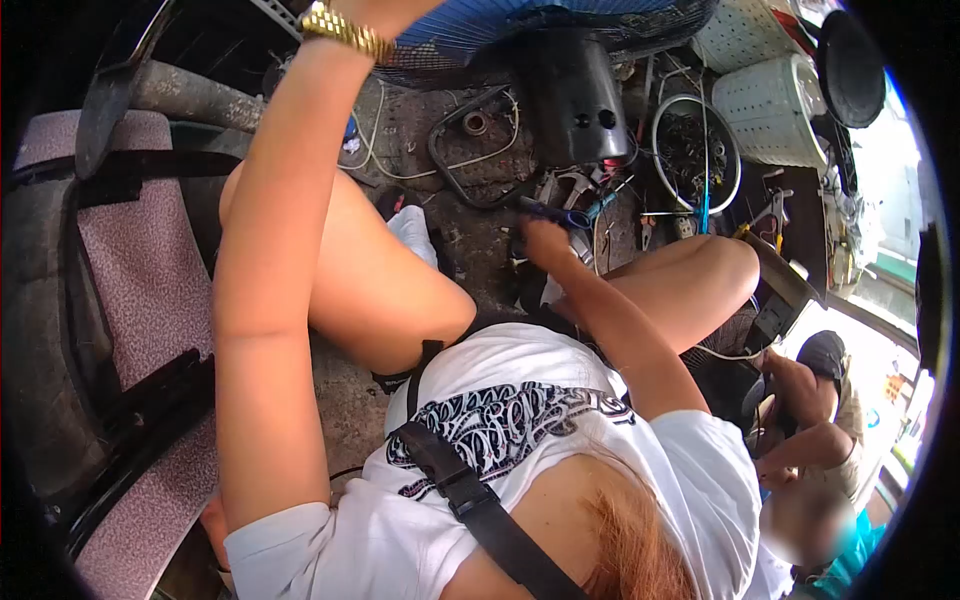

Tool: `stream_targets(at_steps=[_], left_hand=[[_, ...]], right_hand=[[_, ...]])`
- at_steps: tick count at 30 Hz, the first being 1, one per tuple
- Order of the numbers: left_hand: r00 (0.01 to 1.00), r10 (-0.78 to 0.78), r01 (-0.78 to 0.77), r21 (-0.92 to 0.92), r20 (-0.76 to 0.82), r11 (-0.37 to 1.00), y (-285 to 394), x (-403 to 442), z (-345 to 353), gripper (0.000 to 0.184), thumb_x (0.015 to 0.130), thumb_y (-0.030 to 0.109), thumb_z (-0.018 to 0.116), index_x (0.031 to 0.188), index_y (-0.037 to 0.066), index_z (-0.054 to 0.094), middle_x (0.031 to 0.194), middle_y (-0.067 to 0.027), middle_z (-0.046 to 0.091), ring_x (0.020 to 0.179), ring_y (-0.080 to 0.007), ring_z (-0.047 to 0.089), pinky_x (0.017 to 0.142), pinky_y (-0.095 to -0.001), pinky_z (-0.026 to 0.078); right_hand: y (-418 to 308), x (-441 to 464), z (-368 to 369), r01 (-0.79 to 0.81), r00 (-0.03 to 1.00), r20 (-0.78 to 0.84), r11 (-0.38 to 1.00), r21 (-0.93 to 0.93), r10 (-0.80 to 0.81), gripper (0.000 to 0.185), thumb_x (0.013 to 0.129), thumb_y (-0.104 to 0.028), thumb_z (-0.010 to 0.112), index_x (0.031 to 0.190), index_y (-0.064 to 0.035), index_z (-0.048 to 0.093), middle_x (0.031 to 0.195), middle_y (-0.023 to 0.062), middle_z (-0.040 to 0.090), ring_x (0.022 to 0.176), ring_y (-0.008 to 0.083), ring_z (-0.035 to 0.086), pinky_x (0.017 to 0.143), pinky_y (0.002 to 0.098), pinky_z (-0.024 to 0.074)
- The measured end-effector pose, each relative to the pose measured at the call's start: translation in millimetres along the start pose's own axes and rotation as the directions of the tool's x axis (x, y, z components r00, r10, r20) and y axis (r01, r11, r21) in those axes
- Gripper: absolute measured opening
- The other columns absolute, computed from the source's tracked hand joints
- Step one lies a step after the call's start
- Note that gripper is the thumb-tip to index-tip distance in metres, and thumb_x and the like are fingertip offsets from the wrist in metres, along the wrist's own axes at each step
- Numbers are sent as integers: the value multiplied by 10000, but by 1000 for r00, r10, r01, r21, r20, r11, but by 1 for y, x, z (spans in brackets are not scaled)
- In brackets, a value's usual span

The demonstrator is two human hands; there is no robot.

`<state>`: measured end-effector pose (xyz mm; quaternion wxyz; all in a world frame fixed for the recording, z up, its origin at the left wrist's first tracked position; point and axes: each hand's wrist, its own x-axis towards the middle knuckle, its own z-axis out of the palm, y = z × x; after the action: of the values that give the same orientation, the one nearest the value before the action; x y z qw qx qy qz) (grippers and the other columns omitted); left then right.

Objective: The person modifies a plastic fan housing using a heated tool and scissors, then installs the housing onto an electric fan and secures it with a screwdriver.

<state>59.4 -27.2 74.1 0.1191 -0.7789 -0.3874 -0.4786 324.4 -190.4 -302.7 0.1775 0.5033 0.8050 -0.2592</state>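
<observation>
At the top edge, my left hand, below a gold watch, is beside the blue-bladed fan; its fingers are out of sight. The fan's black housing faces me, with two dark holes near its lower end. Below that housing, my right hand is closed around a dark blue tool, whose exact kind I cannot make out. Several hand tools lie on the floor just beyond my right hand.
A round basin of small dark parts stands right of the fan, near a white perforated basket. A black frame lies on the dirty floor. A patterned seat is at left. Another person sits at lower right.
</observation>
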Motion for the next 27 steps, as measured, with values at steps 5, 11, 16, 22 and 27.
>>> stream_targets(at_steps=[5, 11, 16, 22, 27], left_hand=[[989, 126, -140, 219, 79, 965, 42, -43, -5, 491, 767, 386, 748, 1158, 126, 604, 1178, -110, 580, 1138, -318, 519, 1030, -474, 374], [924, 78, -89, 12, 373, 996, 46, -97, 31, 538, 743, 339, 755, 1233, 195, 585, 1298, -33, 523, 1193, -245, 505, 977, -399, 427], [879, 45, -73, 41, 475, 996, 53, -107, 50, 778, 731, 502, 708, 1409, 224, 449, 1441, -58, 418, 1312, -295, 397, 1065, -435, 370], [902, 39, -47, 9, 431, 999, 56, -103, 57, 710, 745, 429, 762, 1348, 166, 497, 1364, -114, 442, 1263, -340, 391, 1050, -511, 346], [888, 17, -56, 72, 460, 996, 53, -114, 63, 884, 654, 627, 687, 1427, 291, 422, 1428, -38, 395, 1318, -283, 372, 1016, -437, 396]], right_hand=[[12, 42, 97, 297, 947, 214, 902, -314, -238, 311, 833, -157, 589, 1136, -120, 651, 953, 138, 706, 880, 295, 705, 664, 451, 567], [6, 35, 93, 420, 907, 203, 826, -375, -369, 189, 840, -154, 593, 978, -122, 719, 903, 123, 717, 814, 299, 715, 626, 437, 569], [9, 25, 35, 93, 996, 12, 996, 1, -93, 193, 800, -230, 664, 919, -94, 731, 841, 148, 714, 790, 312, 711, 665, 450, 566], [45, 17, -6, 146, 971, 179, 986, 77, -158, 277, 742, -324, 705, 906, -102, 729, 868, 158, 713, 831, 331, 705, 731, 450, 563], [11, 18, 68, 488, 857, 347, 817, -307, -381, 151, 810, -196, 613, 853, -120, 737, 854, 108, 719, 779, 290, 713, 643, 440, 572]])
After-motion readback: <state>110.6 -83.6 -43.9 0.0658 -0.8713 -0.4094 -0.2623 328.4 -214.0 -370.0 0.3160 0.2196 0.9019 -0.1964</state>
